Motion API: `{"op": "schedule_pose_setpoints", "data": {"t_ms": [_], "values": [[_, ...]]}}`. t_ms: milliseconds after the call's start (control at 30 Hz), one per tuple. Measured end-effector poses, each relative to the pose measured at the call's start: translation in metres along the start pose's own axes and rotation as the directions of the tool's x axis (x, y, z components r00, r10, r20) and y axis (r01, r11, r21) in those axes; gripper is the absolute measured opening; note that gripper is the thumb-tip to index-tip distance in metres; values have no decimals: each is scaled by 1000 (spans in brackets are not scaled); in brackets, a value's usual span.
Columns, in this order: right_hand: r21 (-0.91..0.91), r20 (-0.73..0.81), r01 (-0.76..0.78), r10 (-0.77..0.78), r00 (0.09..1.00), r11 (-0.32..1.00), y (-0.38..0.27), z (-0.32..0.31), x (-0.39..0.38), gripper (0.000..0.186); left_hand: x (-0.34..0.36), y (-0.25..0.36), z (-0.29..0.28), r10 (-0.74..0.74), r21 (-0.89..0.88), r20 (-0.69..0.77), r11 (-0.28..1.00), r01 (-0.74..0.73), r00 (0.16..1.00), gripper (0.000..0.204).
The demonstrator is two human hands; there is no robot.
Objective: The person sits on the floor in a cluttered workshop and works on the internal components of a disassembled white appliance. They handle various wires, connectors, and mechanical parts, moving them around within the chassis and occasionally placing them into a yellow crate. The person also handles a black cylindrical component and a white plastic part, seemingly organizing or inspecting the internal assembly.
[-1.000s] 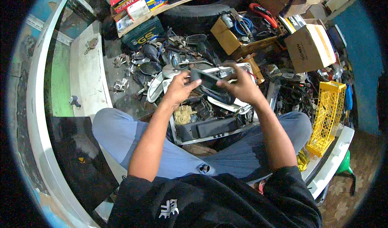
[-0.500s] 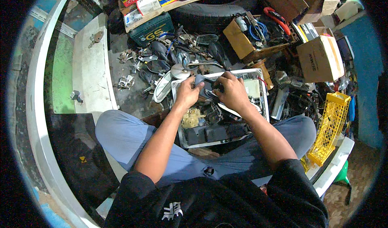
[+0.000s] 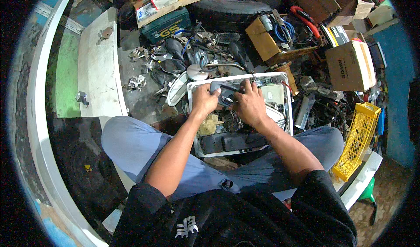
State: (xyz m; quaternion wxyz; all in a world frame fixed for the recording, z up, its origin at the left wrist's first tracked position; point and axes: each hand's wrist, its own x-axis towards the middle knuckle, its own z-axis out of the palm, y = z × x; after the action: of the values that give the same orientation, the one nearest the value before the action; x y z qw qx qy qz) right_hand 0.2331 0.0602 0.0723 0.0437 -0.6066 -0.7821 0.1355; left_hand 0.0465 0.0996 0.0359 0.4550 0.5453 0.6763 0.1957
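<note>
Both hands are above a white rectangular tray [image 3: 289, 109] that stands between my bent legs. A dark grey, smooth part [image 3: 225, 93], flat and slightly glossy, is held between them; its exact kind is hard to make out. My left hand [image 3: 204, 100] grips its left end, with the thumb on top. At its right side, my right hand [image 3: 252, 103] is closed with bent fingers, the fingertips partly hidden. Beneath the hands, the tray holds a yellowish plastic piece [image 3: 212, 123], a long black part [image 3: 234, 141] and a pale flat box [image 3: 273, 94].
Beyond the tray lie loose mirrors [image 3: 171, 66] and metal bits. A green battery [image 3: 165, 26] and a tire [image 3: 236, 6] sit further back. Cardboard boxes [image 3: 351, 67] stand at the right, near a yellow plastic basket [image 3: 356, 139]. A white panel [image 3: 99, 63] is at the left.
My right hand has turned and lowered a little over the grey part. More of the part's dark face shows between the hands. The left hand keeps its grip.
</note>
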Motion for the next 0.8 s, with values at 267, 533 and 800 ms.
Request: {"op": "schedule_pose_setpoints", "data": {"t_ms": [267,533,800], "values": [[153,348,97,-145,926,983,-10,15,-12,32,-34,-13,-29,-303,-87,346,932,352,888,33],[99,489,192,-215,846,977,-21,34,-21,35,-32,-65,-19,-142,519,341,853,-60,929,43],[-20,514,121,-94,852,992,-13,12,-9,85,-27,-58,-16,-289,638,350,770,-1,891,43]]}}
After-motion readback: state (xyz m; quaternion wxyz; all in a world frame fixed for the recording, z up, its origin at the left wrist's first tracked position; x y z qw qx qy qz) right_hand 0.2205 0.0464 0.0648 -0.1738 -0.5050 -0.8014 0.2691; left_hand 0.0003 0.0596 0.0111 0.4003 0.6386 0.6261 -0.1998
